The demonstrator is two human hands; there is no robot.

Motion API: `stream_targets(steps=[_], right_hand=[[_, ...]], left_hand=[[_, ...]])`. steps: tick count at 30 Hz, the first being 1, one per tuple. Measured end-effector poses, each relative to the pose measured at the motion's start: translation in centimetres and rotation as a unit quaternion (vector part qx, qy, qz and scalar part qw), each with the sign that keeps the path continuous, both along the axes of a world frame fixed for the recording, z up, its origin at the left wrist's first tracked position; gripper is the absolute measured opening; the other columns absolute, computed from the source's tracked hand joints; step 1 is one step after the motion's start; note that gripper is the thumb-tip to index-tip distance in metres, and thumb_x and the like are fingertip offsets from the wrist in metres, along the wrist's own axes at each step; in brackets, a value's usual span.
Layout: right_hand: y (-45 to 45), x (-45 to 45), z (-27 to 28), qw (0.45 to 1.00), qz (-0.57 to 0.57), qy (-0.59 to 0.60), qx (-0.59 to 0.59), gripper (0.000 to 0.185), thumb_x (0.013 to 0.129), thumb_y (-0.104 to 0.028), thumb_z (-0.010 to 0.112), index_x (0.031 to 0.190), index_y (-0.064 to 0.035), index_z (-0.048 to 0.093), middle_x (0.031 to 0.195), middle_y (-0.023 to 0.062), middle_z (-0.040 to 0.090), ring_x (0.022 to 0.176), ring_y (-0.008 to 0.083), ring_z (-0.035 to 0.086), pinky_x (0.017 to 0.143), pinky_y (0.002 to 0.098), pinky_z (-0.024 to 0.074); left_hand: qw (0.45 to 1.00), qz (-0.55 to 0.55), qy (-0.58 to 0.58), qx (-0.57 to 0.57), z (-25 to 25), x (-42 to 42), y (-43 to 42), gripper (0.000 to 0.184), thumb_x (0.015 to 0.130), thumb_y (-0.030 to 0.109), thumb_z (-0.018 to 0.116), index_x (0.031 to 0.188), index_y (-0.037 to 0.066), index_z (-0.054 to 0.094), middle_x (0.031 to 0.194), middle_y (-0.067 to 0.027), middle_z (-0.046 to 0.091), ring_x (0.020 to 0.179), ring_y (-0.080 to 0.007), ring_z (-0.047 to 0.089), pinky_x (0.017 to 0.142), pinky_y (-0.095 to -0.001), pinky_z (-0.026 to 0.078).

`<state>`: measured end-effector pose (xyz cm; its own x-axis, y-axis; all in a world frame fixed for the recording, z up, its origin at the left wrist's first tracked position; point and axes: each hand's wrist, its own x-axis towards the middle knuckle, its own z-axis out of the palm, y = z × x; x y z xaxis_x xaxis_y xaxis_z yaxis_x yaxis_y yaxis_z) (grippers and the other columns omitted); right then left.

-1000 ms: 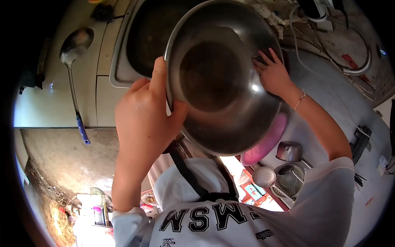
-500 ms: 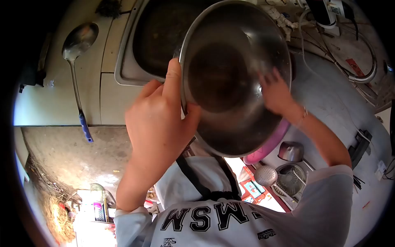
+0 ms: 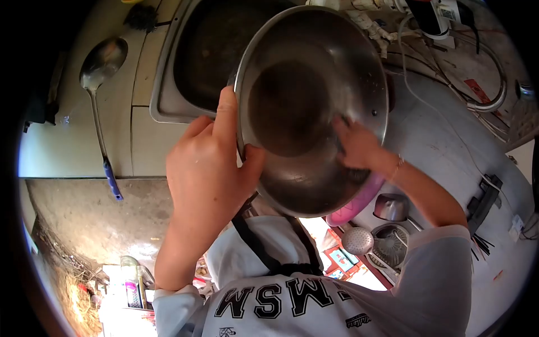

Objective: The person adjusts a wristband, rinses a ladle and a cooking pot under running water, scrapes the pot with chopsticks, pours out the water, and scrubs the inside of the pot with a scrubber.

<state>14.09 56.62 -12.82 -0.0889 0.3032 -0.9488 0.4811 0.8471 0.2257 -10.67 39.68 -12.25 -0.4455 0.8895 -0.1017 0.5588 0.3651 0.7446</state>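
Note:
A large metal wok [image 3: 314, 42] with a dark round bottom is tilted, its inside facing me. My left hand [image 3: 210, 160] is closed on its left rim, thumb inside and index finger stretched along the edge. Inside the wok, my right hand [image 3: 359, 146] presses on the lower right wall with bent fingers, slightly smeared by motion. Something dark shows under those fingers, but I cannot make out what it is. Behind the wok's left edge lies a sink [image 3: 163, 106], partly hidden.
A large spoon [image 3: 104, 62] with a blue handle lies on the left counter [image 3: 50, 151], near a dark scrubber [image 3: 141, 18]. To the right are a pink basin [image 3: 353, 206], a small metal pot [image 3: 391, 208], a perforated skimmer [image 3: 357, 241] and a flexible hose [image 3: 499, 95].
My right hand has moved down and left along the wok's inner wall. My left hand keeps its hold on the rim. The whole view has shifted slightly.

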Motion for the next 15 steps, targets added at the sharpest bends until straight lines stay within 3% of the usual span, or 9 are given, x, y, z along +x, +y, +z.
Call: stream_targets(steps=[3, 5, 7, 9, 13, 15], right_hand=[[-1.7, 1.5, 0.2, 1.000, 0.001, -0.005, -0.008, 0.078, 0.071, -0.032, 0.059, 0.135, 0.0019, 0.030, 0.140, 0.0183, 0.033, 0.132, 0.0343, 0.025, 0.109, 0.0416, 0.0190], [0.6, 1.6, -2.5, 0.962, 0.251, 0.031, 0.102, 0.071, 0.075, -0.028, 0.055, 0.134, 0.0028, 0.032, 0.139, 0.0185, 0.034, 0.133, 0.0328, 0.025, 0.109, 0.0437, 0.0192], [5.7, -0.9, -5.7, 0.904, 0.342, 0.159, 0.198, 0.056, 0.081, -0.027, 0.050, 0.134, -0.0090, 0.040, 0.141, 0.0083, 0.035, 0.134, 0.0287, 0.024, 0.109, 0.0446, 0.0179], [10.5, -4.8, -6.5, 0.799, 0.444, 0.372, 0.161, 0.048, 0.080, -0.021, 0.048, 0.128, -0.0136, 0.048, 0.139, 0.0019, 0.039, 0.133, 0.0248, 0.026, 0.110, 0.0430, 0.0179], [11.4, -5.0, -3.7, 0.814, 0.417, 0.382, 0.136, 0.047, 0.077, -0.015, 0.050, 0.124, -0.0081, 0.051, 0.132, 0.0014, 0.046, 0.130, 0.0210, 0.032, 0.110, 0.0392, 0.0203], [8.4, -0.4, -1.0, 0.882, 0.384, 0.231, 0.143, 0.050, 0.073, -0.017, 0.054, 0.121, -0.0043, 0.053, 0.127, 0.0060, 0.050, 0.128, 0.0219, 0.036, 0.109, 0.0399, 0.0224]], left_hand=[[1.000, 0.004, -0.007, 0.003, -0.1, 0.1, -0.1, 0.057, 0.061, 0.008, 0.065, 0.116, -0.004, 0.052, 0.052, -0.0060, 0.050, 0.055, -0.0216, 0.055, 0.047, -0.0326, 0.044], [1.000, -0.015, 0.000, 0.005, -0.1, -0.1, 0.0, 0.058, 0.061, 0.008, 0.064, 0.116, -0.004, 0.051, 0.052, -0.0061, 0.050, 0.054, -0.0216, 0.054, 0.047, -0.0327, 0.043], [1.000, -0.016, 0.006, 0.007, -0.2, -0.2, 0.0, 0.058, 0.061, 0.008, 0.064, 0.116, -0.004, 0.051, 0.052, -0.0061, 0.050, 0.054, -0.0216, 0.054, 0.046, -0.0326, 0.043], [1.000, -0.013, 0.011, 0.001, -0.2, -0.1, -0.1, 0.058, 0.060, 0.008, 0.064, 0.116, -0.004, 0.051, 0.052, -0.0061, 0.050, 0.054, -0.0215, 0.053, 0.046, -0.0325, 0.043], [1.000, -0.011, 0.000, -0.005, -0.4, 0.2, -0.5, 0.059, 0.060, 0.009, 0.064, 0.116, -0.003, 0.052, 0.053, -0.0060, 0.050, 0.055, -0.0213, 0.054, 0.046, -0.0326, 0.043], [1.000, 0.006, -0.011, 0.008, -0.4, 0.2, -0.3, 0.059, 0.060, 0.009, 0.065, 0.116, -0.003, 0.052, 0.053, -0.0059, 0.050, 0.055, -0.0212, 0.054, 0.046, -0.0326, 0.043]])
